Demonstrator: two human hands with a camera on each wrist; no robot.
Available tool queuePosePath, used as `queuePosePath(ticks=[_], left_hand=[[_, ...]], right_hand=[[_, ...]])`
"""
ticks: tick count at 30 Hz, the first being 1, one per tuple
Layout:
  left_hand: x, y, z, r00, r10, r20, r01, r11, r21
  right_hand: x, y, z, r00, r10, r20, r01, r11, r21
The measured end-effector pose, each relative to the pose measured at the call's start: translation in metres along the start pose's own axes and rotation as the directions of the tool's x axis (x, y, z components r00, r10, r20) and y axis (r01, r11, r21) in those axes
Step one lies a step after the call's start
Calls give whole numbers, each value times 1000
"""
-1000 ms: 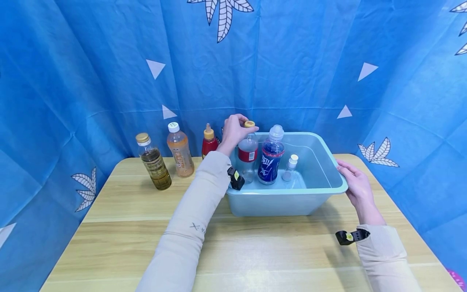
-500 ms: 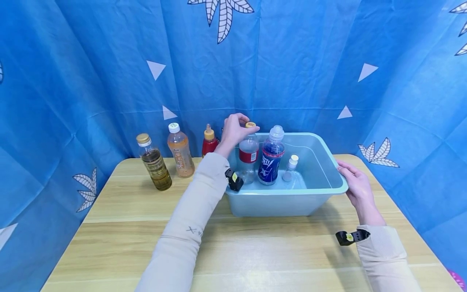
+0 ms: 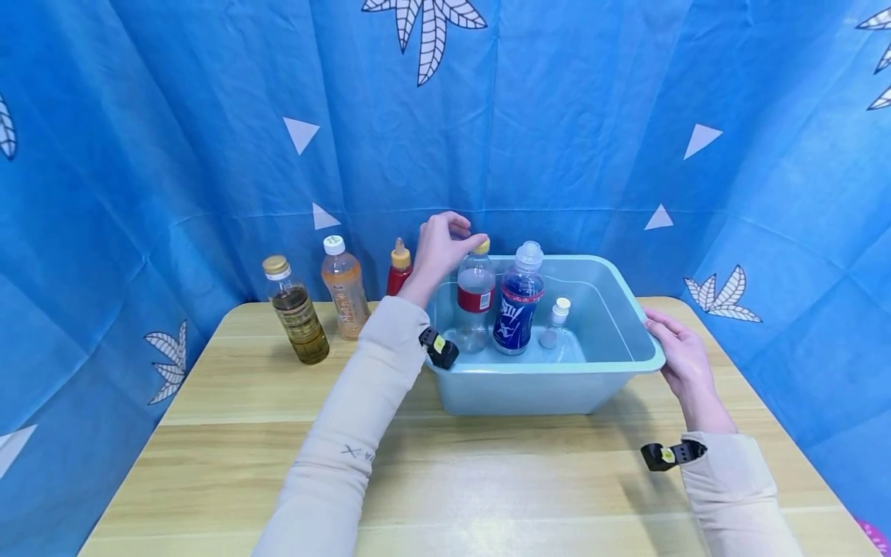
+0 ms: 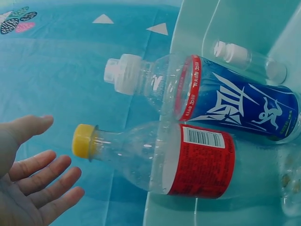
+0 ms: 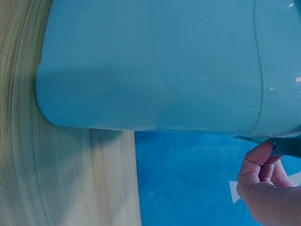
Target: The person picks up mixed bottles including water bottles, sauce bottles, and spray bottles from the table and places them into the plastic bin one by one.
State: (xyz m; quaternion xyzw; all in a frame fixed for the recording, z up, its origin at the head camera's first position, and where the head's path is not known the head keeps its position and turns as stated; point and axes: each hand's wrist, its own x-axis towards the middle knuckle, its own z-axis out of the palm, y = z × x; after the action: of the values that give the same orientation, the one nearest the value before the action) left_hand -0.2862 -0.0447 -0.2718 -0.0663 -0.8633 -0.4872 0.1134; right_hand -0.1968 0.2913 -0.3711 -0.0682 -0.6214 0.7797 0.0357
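My left hand [image 3: 442, 251] is beside the yellow cap of a clear plastic bottle with a red label [image 3: 476, 298]. In the left wrist view a gap shows between the relaxed fingers [image 4: 61, 172] and the cap. That bottle stands upright in a light blue plastic bin [image 3: 515, 391], next to a bottle with a blue label [image 3: 515, 317] and a small clear bottle with a white cap [image 3: 555, 325]. With thumb and fingers my right hand [image 3: 682, 356] grips the bin's right rim, also seen in the right wrist view.
Left of the bin, on the wooden table [image 3: 230, 449], stand a bottle of dark liquid with a gold cap [image 3: 299, 325], an orange-tinted bottle with a white cap [image 3: 346, 294] and a red squeeze bottle [image 3: 398, 277], partly behind my left arm. A blue curtain [image 3: 557, 116] hangs behind.
My left hand has let go of the yellow cap and drawn slightly left. The red-label bottle stays upright in the bin. My right hand has stayed on the rim.
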Motion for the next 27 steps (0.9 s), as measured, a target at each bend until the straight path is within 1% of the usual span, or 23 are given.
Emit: queuePosePath(ticks=[10,17,21,27], left_hand=[[-11,1,-10,999,49,-18,-50,998,-30],[-22,-1,-18,996,70,-52,-71,997,-9],[-29,-4,-24,994,86,-73,-87,996,-4],[-37,-15,-32,989,108,-98,-110,994,-21]], right_hand=[[1,-1,0,1000,11,-10,-11,1000,-6],[1,-1,0,1000,16,-8,-16,1000,-10],[2,-1,0,1000,16,-10,-16,1000,-11],[-1,-3,1,1000,14,-19,-15,1000,-18]])
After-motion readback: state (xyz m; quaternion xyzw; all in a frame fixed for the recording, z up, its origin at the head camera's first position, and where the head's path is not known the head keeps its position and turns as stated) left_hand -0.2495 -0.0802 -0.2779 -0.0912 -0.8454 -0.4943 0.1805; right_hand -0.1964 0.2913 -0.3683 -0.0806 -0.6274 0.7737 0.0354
